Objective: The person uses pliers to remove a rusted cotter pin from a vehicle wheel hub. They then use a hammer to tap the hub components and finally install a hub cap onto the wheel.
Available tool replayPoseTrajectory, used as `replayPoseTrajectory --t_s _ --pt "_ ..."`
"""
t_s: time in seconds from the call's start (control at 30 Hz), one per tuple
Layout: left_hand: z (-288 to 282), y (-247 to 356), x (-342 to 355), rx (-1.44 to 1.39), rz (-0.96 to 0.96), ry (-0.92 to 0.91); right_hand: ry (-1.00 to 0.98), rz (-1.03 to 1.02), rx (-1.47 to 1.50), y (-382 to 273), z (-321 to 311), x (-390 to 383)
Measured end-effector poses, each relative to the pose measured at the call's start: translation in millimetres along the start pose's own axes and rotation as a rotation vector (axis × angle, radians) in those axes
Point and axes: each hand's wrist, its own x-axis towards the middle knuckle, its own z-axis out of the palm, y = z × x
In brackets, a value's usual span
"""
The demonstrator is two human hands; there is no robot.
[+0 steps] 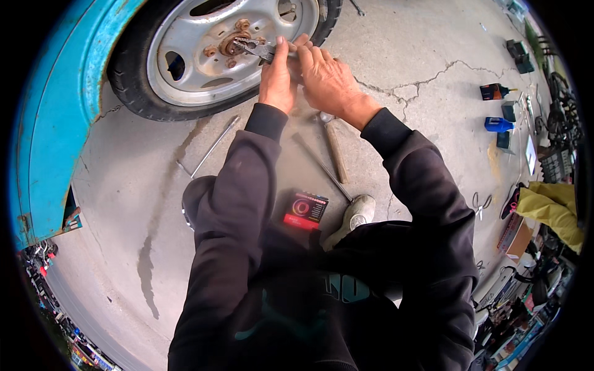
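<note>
Fingers (306, 59) on pliers (265, 52), wheel (192, 62); cracked concrete (439, 111), clutter (533, 303)

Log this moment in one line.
left hand: on pliers | right hand: on pliers | pliers: tips at wheel hub | ground: hammer, red-black box

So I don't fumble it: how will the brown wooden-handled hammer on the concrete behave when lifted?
The hammer is probably stiff, given its straight wooden handle. It likely feels head-heavy, since its metal head sits at one end.
</note>
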Motion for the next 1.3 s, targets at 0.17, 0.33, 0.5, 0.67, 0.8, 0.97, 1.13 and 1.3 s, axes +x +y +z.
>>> replayPoseTrajectory --t_s 0.17,0.33,0.5,0.67,0.8,0.97,1.13,1.3 --pt "-5.7 -3.9 -4.0 -0.207 -0.084 0.027 -0.066 0.315 0.334 58.1 19.7 -70.6" --pt "-0.7 2.7 -14.1 -0.305 -0.14 -0.045 -0.572 0.878 0.219 19.4 160.0 -182.5" --pt "-13.0 12.5 -21.7 -0.274 -0.185 -0.022 -0.199 0.942 0.042 -33.6 207.9 -214.7" --pt "-9.8 14.7 -24.4 -0.257 -0.238 -0.033 -0.141 0.962 0.332 -0.2 144.1 -196.3" --pt "-9.3 20.6 -26.2 -0.205 -0.206 0.026 0.045 1.286 1.145 -27.7 47.2 -132.7" --pt "-18.2 22.8 -31.3 -0.194 -0.264 -0.005 0.353 0.924 1.205 -100.4 -82.0 -80.3" --pt "-19.1 32.0 -35.5 -0.181 -0.272 -0.022 0.159 0.76 1.036 -131.6 -115.1 -18.9" --pt "-27.3 25.6 -34.6 -0.162 -0.234 -0.084 0.203 0.6 0.638 -142.6 -87.3 -3.1"
